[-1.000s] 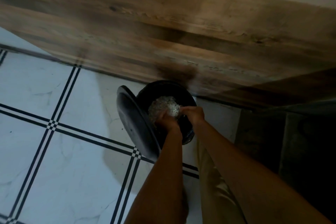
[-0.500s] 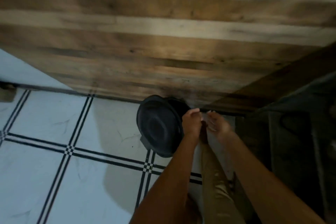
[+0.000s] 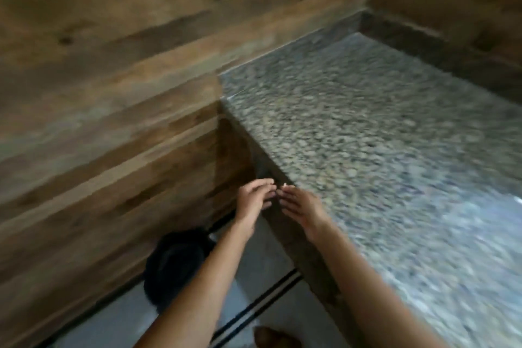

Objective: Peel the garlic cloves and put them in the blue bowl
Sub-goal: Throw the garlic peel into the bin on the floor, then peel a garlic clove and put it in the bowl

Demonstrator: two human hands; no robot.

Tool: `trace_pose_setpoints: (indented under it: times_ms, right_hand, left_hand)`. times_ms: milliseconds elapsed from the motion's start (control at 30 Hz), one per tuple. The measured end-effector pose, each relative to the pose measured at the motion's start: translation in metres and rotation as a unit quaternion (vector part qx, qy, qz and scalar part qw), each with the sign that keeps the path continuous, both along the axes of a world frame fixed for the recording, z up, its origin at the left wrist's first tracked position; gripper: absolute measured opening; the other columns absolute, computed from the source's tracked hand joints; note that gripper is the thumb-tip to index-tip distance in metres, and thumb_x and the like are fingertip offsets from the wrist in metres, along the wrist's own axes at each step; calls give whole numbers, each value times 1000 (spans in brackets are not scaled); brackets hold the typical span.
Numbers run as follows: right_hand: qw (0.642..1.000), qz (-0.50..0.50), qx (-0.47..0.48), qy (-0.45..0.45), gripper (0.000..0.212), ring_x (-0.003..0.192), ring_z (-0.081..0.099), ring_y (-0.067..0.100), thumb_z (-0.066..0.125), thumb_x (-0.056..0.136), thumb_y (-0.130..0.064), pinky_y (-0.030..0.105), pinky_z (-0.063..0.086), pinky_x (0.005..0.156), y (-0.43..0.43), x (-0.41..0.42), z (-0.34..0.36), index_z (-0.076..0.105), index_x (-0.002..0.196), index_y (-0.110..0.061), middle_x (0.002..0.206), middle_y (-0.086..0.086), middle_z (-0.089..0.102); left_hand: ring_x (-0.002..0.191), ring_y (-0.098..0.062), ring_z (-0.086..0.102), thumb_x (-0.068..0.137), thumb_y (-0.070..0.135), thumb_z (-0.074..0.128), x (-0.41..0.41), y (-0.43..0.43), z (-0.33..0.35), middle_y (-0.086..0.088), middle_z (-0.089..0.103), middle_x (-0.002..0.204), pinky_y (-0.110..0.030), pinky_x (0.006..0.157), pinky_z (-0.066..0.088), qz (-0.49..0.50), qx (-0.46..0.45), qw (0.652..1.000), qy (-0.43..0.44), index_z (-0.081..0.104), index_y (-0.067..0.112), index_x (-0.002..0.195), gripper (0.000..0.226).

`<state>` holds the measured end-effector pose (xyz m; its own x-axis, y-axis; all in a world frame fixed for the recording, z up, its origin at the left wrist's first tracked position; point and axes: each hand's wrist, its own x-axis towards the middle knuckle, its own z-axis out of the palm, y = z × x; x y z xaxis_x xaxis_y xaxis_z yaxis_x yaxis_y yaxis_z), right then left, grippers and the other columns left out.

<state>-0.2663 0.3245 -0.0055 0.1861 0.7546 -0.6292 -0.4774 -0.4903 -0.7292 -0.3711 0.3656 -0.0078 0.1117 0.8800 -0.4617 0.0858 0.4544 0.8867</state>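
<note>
Head view: The left hand (image 3: 252, 200) and right hand (image 3: 299, 207) hover at the near edge of the speckled counter (image 3: 367, 135), fingertips almost meeting. Fingers (image 3: 265, 182) of both hands are loosely spread and relaxed. A pale speck at the right fingertips is too blurred to identify. A black bin (image 3: 175, 265) stands on the floor (image 3: 254, 248) under the left forearm. The position of the garlic cloves and blue bowl cannot be told.
</note>
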Motion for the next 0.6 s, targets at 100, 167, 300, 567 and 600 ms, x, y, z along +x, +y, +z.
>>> trace_pose_setpoints:
  times_ms: [100, 167, 300, 567, 600]
  right_hand:
    - [996, -81, 25, -5, 19, 69, 61, 10, 44, 94, -13, 21, 46, 67, -66, 54, 23, 61, 88, -11, 77, -2, 66]
    - [991, -123, 34, -41, 20, 74, 61, 15, 47, 93, -21, 25, 46, 69, -126, 94, 32, 62, 83, -13, 84, 2, 66]
    - [969, -232, -8, -90, 27, 70, 59, 18, 53, 91, -35, 26, 49, 59, -249, 153, 35, 60, 83, -10, 83, 5, 62]
    - [901, -394, -81, -161, 22, 57, 54, 18, 59, 88, -26, 25, 47, 52, -403, 195, 34, 59, 79, -6, 72, 8, 57]
    - [897, -403, -84, -160, 21, 59, 55, 18, 57, 90, -24, 25, 48, 52, -409, 195, 34, 59, 81, -6, 73, 8, 58]
  left_hand:
    - [70, -6, 59, 93, 5, 49, 60, -41, 15, 1, 64, 79, -15, 57, 45, -60, 20, 997, -31, 62, 17, 85, 20]
    - [72, -9, 61, 93, 5, 50, 106, -84, 18, 0, 66, 80, -18, 59, 46, -99, 18, 994, -51, 64, 16, 85, 20]
    - [67, -8, 61, 94, 4, 48, 182, -178, 11, 0, 65, 78, -19, 60, 45, -205, -30, 975, -76, 64, 14, 86, 19]
    - [84, -12, 65, 85, 2, 58, 262, -273, -8, -5, 69, 96, -23, 78, 50, -494, 234, 829, 119, 69, 9, 103, 22]
    - [96, -16, 63, 85, 2, 58, 266, -272, -10, -5, 68, 106, -23, 88, 46, -532, 314, 772, 149, 69, 9, 108, 27]
